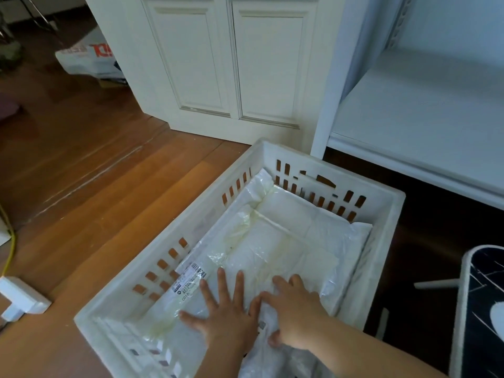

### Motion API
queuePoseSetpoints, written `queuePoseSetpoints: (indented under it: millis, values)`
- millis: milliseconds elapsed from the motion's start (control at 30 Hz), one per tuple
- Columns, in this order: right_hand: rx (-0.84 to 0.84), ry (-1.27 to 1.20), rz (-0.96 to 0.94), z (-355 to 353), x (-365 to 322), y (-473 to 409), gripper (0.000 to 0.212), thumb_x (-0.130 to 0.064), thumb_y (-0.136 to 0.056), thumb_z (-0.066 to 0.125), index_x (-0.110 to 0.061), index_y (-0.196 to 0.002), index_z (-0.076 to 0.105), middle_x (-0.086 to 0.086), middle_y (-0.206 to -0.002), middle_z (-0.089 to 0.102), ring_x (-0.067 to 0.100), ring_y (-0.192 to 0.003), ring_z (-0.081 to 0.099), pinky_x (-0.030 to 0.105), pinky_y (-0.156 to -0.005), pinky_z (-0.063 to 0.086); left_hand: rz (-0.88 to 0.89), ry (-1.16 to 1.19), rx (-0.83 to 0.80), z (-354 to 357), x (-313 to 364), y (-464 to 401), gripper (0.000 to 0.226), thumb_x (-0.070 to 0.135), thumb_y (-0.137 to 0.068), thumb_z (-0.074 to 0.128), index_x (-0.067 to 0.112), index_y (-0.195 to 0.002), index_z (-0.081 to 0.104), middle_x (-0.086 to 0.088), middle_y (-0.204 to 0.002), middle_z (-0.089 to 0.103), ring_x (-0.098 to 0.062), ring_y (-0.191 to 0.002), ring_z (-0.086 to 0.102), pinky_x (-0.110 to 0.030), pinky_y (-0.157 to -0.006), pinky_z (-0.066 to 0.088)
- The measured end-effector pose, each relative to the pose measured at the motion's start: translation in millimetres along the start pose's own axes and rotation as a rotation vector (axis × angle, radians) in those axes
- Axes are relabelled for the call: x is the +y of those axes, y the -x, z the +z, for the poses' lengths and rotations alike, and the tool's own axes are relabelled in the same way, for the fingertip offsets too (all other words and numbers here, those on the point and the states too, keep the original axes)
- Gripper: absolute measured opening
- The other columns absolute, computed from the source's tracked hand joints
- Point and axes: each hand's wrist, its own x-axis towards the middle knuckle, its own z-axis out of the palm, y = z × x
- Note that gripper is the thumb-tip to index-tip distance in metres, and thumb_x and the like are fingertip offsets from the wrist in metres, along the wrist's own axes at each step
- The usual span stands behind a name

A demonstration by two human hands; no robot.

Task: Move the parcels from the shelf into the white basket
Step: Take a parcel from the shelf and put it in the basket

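Observation:
The white slotted basket stands on the wooden floor in front of the white shelf. Several white plastic parcels lie stacked flat inside it; the top parcel carries a barcode label near its left edge. My left hand lies flat with spread fingers on the near end of the top parcel. Beside it, my right hand presses the same parcel with fingers extended, thumb tucked at the wrapping's near edge. The shelf board in view holds no parcel.
White panelled cabinet doors rise behind the basket. A white power adapter with a yellow cable sits on the floor at left. A dark patterned stool stands at right. A printed bag lies at far left.

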Motion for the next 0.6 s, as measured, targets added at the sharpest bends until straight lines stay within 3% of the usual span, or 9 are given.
queuePoseSetpoints:
  millis: [133,233,267,333,400,467,600]
  values:
    - [-0.133,-0.021,-0.008,-6.5,6.4,-2.1,0.079,-0.045,-0.080,0.069,-0.035,-0.146,0.028,0.000,-0.154,0.010,0.034,-0.136,0.017,0.046,-0.103,0.038,-0.022,-0.040,-0.006,0.9,5.9,1.0,0.064,0.067,-0.091,0.004,0.044,-0.139,-0.031,0.004,-0.140,-0.047,-0.032,-0.137,-0.036,-0.081,-0.094,-0.007]
    - [0.078,-0.028,0.112,-27.3,14.1,3.1,0.050,-0.036,-0.088,0.060,-0.019,-0.133,0.047,0.006,-0.138,0.037,0.027,-0.127,0.037,0.036,-0.097,0.041,0.038,-0.024,0.090,-2.5,17.2,3.6,0.064,0.067,-0.086,-0.007,0.043,-0.142,-0.029,0.003,-0.143,-0.046,-0.031,-0.135,-0.040,-0.079,-0.096,-0.012]
    - [0.152,0.015,0.181,-32.9,18.8,4.1,0.048,-0.039,-0.089,0.058,-0.018,-0.131,0.046,0.006,-0.135,0.038,0.025,-0.125,0.037,0.037,-0.096,0.040,0.092,-0.033,0.118,-4.4,20.8,5.7,0.066,0.069,-0.080,-0.015,0.045,-0.140,-0.030,0.004,-0.143,-0.047,-0.030,-0.134,-0.042,-0.078,-0.096,-0.015]
    - [0.120,0.072,0.309,-38.7,29.2,5.9,0.064,-0.049,-0.085,0.060,-0.019,-0.136,0.038,0.007,-0.138,0.033,0.027,-0.128,0.032,0.044,-0.099,0.038,0.200,-0.078,0.121,-8.1,30.9,8.3,0.071,0.075,-0.070,-0.024,0.049,-0.135,-0.033,0.006,-0.143,-0.048,-0.029,-0.132,-0.045,-0.076,-0.095,-0.018]
    - [-0.025,0.032,0.366,-36.4,35.8,4.9,0.078,-0.051,-0.084,0.062,-0.016,-0.144,0.027,0.011,-0.146,0.025,0.032,-0.135,0.025,0.053,-0.103,0.034,0.274,-0.154,0.096,-9.7,41.7,9.7,0.078,0.078,-0.060,-0.022,0.049,-0.131,-0.035,0.005,-0.142,-0.049,-0.029,-0.131,-0.046,-0.075,-0.094,-0.019]
    - [-0.134,0.001,0.342,-31.9,39.8,3.8,0.084,-0.048,-0.085,0.062,-0.012,-0.148,0.020,0.014,-0.152,0.016,0.035,-0.139,0.018,0.053,-0.106,0.032,0.297,-0.244,0.069,-9.4,52.8,8.3,0.076,0.081,-0.067,-0.016,0.046,-0.132,-0.035,0.004,-0.142,-0.049,-0.030,-0.132,-0.044,-0.078,-0.091,-0.019]
    - [-0.191,0.048,0.225,-37.9,42.4,9.0,0.070,-0.049,-0.087,0.058,-0.014,-0.143,0.035,0.013,-0.143,0.031,0.033,-0.131,0.030,0.051,-0.104,0.033,0.251,-0.263,-0.039,-12.4,61.3,0.9,0.075,0.077,-0.085,0.013,0.046,-0.142,-0.025,0.006,-0.147,-0.043,-0.028,-0.137,-0.037,-0.079,-0.090,-0.015]
